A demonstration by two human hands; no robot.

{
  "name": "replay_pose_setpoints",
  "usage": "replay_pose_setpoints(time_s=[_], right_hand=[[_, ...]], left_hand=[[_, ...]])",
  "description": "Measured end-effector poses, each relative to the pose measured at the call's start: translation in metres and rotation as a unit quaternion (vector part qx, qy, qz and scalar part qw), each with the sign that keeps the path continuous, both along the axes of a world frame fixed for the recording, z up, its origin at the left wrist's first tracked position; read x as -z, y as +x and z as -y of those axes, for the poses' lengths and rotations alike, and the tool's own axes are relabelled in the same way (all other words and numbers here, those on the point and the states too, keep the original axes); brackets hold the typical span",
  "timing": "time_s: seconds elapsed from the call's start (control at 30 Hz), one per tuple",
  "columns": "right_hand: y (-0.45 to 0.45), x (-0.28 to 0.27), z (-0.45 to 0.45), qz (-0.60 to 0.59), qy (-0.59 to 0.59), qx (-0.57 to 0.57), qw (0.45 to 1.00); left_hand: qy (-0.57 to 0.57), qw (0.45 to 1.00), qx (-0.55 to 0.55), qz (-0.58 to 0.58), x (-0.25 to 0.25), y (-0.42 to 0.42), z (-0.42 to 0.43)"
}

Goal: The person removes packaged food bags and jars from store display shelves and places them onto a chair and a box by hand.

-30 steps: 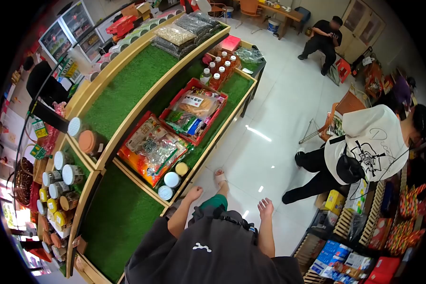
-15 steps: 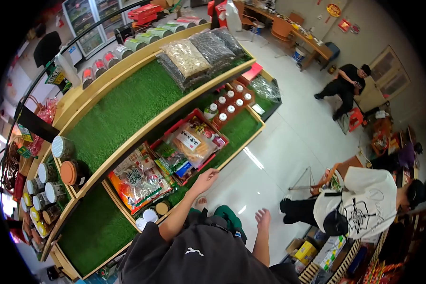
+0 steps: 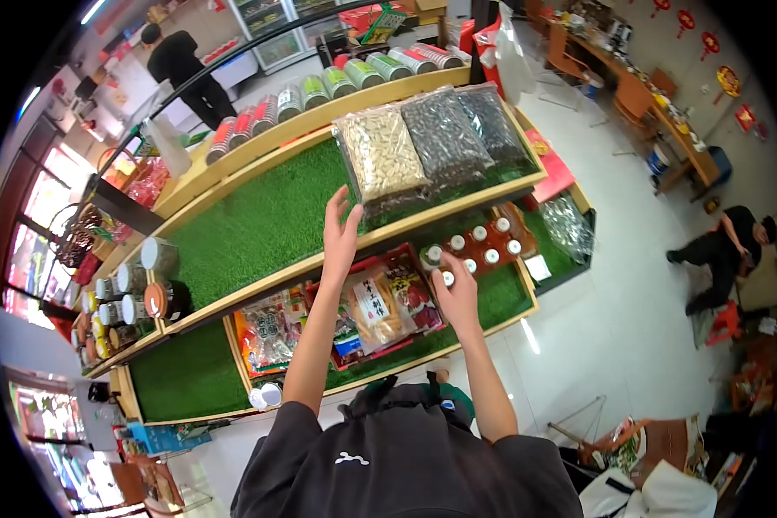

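My left hand (image 3: 341, 233) is raised over the upper shelf's wooden edge, fingers apart and holding nothing. It is nearest to a clear bag of pale, flat pieces (image 3: 382, 155), which lies beside a bag of dark beans (image 3: 445, 134) and another dark-filled bag (image 3: 496, 125). Lower down, my right hand (image 3: 457, 298) hovers with its fingers parted in front of the white-capped bottles (image 3: 490, 256). Whether it touches a bottle cannot be told. Between my forearms, a packet with a white label (image 3: 374, 302) rests in a red tray (image 3: 436, 324).
Green turf (image 3: 250, 216) lines the stepped wooden shelf. Jars (image 3: 160, 255) stand at its left end, and several cans (image 3: 337, 82) run along the back ledge. One person in black (image 3: 190, 73) stands behind the display; another (image 3: 734, 246) sits at right.
Both hands have risen forward to the shelves, the left to the bags and the right to the bottles. My view has turned, and the person in white now shows only at the bottom right edge.
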State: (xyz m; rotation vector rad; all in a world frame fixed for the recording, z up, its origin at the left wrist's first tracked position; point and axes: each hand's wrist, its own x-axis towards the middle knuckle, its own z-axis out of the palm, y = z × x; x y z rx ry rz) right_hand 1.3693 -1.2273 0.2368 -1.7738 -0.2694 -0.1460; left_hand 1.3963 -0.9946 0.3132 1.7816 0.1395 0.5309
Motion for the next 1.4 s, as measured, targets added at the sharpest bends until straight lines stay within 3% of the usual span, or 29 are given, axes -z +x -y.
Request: replay_pose_setpoints(time_s=[0.03,0.1,0.17,0.23,0.33,0.43,0.47,0.57,0.6,0.7,0.77,0.83,0.93,1.0,1.1,1.17,1.2,1.23,1.33,1.4], right_hand=[[0.021,-0.03,-0.007,0.114,-0.101,0.011,0.988],[0.059,-0.066,-0.025,0.127,-0.049,-0.047,0.99],[0.092,-0.073,-0.044,0.176,-0.052,-0.043,0.982],[0.107,-0.067,-0.055,0.148,-0.069,-0.048,0.985],[0.112,-0.066,-0.066,0.079,-0.032,-0.049,0.995],[0.104,-0.061,-0.077,-0.009,0.144,-0.057,0.988],[0.099,-0.062,-0.082,-0.063,0.243,-0.06,0.966],[0.089,-0.064,-0.076,-0.209,0.386,-0.068,0.896],[0.084,-0.061,-0.078,-0.268,0.451,-0.056,0.849],[0.067,-0.047,-0.078,-0.367,0.517,-0.107,0.765],[0.055,-0.043,-0.08,-0.427,0.497,-0.149,0.741],[0.037,-0.056,-0.084,-0.486,0.468,-0.164,0.72],[-0.005,-0.07,-0.094,-0.484,0.421,-0.288,0.711],[-0.041,-0.066,-0.106,-0.51,0.395,-0.359,0.675],[-0.1,-0.063,-0.123,-0.52,0.379,-0.437,0.628],[-0.145,-0.055,-0.143,-0.562,0.312,-0.478,0.599],[-0.186,-0.07,-0.15,-0.565,0.243,-0.482,0.624],[-0.205,-0.044,-0.163,-0.543,0.16,-0.49,0.663],[-0.285,0.006,-0.184,-0.481,0.019,-0.597,0.641],[-0.339,0.034,-0.191,-0.494,-0.048,-0.633,0.594]], left_hand=[[-0.007,0.999,-0.034,-0.003,-0.005,0.019,0.006],[-0.075,0.994,-0.07,-0.024,-0.003,0.051,0.014],[-0.04,0.99,-0.122,-0.055,0.009,0.075,0.009],[-0.009,0.982,-0.171,-0.077,0.019,0.084,0.006],[-0.134,0.976,-0.135,-0.102,-0.01,0.078,0.023],[-0.135,0.982,-0.08,-0.108,-0.013,0.076,0.024],[-0.145,0.98,-0.07,-0.119,-0.011,0.075,0.021],[-0.133,0.986,-0.037,-0.089,-0.01,0.054,0.012],[-0.137,0.986,-0.049,-0.082,-0.011,0.045,0.013],[-0.233,0.971,-0.032,-0.046,-0.017,0.006,0.019],[-0.111,0.991,-0.002,-0.068,-0.025,-0.024,0.015],[-0.138,0.989,0.006,-0.057,-0.036,-0.059,0.015],[-0.063,0.998,-0.006,-0.012,-0.046,-0.131,0.011],[0.037,0.998,-0.043,0.004,-0.053,-0.196,0.008],[-0.035,0.994,-0.105,-0.024,-0.049,-0.295,0.017],[-0.03,0.975,-0.212,-0.06,-0.015,-0.36,0.027],[-0.176,0.955,-0.237,-0.021,0.011,-0.391,0.036],[-0.312,0.914,-0.259,0.001,0.021,-0.425,0.047],[-0.437,0.815,-0.375,0.061,0.075,-0.503,0.087],[-0.467,0.758,-0.439,0.121,0.102,-0.547,0.112]])
